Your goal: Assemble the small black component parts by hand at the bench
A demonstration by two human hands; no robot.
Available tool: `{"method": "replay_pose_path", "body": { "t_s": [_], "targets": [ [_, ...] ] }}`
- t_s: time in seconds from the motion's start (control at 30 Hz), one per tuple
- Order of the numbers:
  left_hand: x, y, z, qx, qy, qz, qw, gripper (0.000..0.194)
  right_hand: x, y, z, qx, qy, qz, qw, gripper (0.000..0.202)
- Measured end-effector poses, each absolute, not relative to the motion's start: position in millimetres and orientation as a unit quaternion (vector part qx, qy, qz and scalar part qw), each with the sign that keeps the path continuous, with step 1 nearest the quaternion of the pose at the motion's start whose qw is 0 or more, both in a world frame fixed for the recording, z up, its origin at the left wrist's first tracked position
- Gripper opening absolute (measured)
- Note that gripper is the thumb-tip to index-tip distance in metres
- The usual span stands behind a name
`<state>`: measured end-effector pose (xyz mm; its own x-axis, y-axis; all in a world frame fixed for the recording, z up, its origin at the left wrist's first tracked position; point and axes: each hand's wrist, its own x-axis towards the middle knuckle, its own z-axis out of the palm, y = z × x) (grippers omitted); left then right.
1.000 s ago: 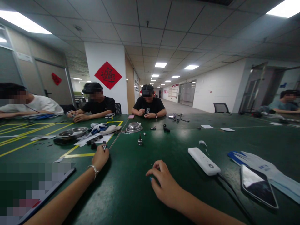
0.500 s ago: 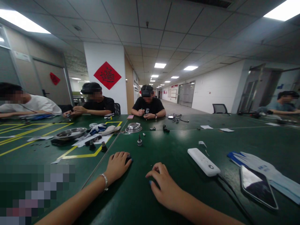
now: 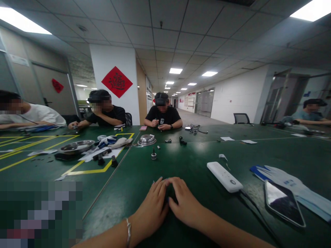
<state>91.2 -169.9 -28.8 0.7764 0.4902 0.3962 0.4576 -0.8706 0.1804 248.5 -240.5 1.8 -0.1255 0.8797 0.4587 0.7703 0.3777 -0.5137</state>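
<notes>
My left hand (image 3: 152, 205), with a silver bracelet at its wrist, is held low over the green table (image 3: 124, 193). Its fingers lie close together and hide its palm. My right hand (image 3: 184, 203) meets it at the fingertips, its thumb and forefinger curved inward. The space between the two hands is dark, and whatever they hold there I cannot make out. Beyond them, a small metal part with a dark upright stem (image 3: 153, 155) stands on the table. The white power strip (image 3: 224, 177) lies to the right of my right hand.
At right lie a phone (image 3: 284, 203) and a white-and-blue glove (image 3: 279, 175). A cable runs from the power strip toward me. Black cone-shaped parts (image 3: 114, 161), a metal bowl (image 3: 77, 147) and an upturned metal dish (image 3: 147, 139) are at left. Several people sit around the table.
My left hand has drawn back and right to meet my right hand. The dark thing at its fingertips is now out of sight. A person at left has raised a hand to the face.
</notes>
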Motion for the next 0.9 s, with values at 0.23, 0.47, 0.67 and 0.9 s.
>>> {"method": "replay_pose_path", "body": {
  "t_s": [0.23,0.47,0.67,0.9],
  "targets": [
    [89.4,-161.5,-22.6,0.933,0.257,0.243,0.068,0.066,252.6,-240.3,-2.3,-0.634,-0.721,0.020,0.278,0.059],
    [85.4,-141.6,-27.2,0.902,0.316,0.265,0.130,0.060,255.8,-234.9,5.1,-0.629,-0.717,0.001,0.301,0.045],
    [85.9,-143.7,-23.1,0.889,0.340,0.269,0.148,0.061,262.4,-243.0,22.9,-0.692,-0.682,-0.072,0.225,0.042],
    [86.4,-140.9,-21.6,0.846,0.408,0.299,0.166,0.063,280.6,-257.2,27.7,-0.739,-0.660,0.116,0.072,0.040]
  ]
}}
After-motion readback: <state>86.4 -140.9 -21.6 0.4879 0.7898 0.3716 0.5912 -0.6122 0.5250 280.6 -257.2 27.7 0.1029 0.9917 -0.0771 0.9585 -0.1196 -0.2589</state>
